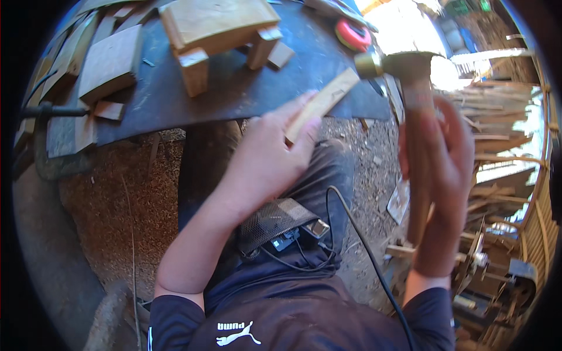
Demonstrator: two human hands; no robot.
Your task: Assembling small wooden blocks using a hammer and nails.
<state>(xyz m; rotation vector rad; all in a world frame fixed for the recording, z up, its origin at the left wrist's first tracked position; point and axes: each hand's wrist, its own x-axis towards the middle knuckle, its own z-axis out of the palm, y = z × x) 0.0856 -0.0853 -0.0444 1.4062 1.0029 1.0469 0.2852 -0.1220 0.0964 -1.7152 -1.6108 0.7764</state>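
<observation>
My left hand [266,149] is closed round a narrow strip of pale wood [331,98], which slants up and away to the right over the table's near edge. A small pencil-like mark shows on its upper face. My right hand [449,155] grips the wooden handle of a hammer [411,65], held upright with its metal head at the top. The head's striking face points left, near the strip's far end; whether they touch I cannot tell. Beyond my left hand, a small wooden stool-like piece [219,26] with short block legs stands on the dark table [246,96].
Several wooden blocks [114,61] lie at the table's left, beside a dark clamp [55,111]. A red-rimmed round object [352,35] sits at the far right of the table. A black cable [366,234] runs past a mesh pouch [280,219] on my lap. Machinery [497,281] stands at lower right.
</observation>
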